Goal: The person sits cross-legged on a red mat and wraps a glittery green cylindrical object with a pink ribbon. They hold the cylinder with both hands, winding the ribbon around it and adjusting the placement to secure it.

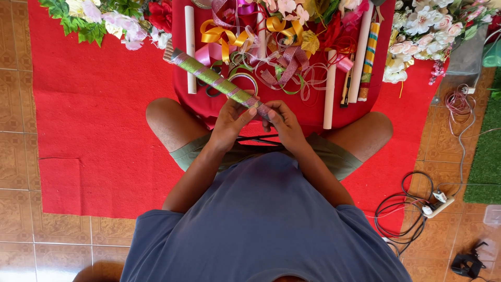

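Note:
I hold a long tube wrapped in shiny green paper with pink ribbon spiralled around it. It slants from upper left down to my hands. My left hand grips its near end from below, thumb on top. My right hand pinches the very end of the tube and the ribbon there. Both hands hover over my lap, in front of a low red table. A pair of dark scissors lies on my lap under the hands.
The red table carries white tubes, a striped tube, and tangled yellow, pink and red ribbons. Artificial flowers and leaves line the far side. A red carpet covers tiled floor; cables and a power strip lie right.

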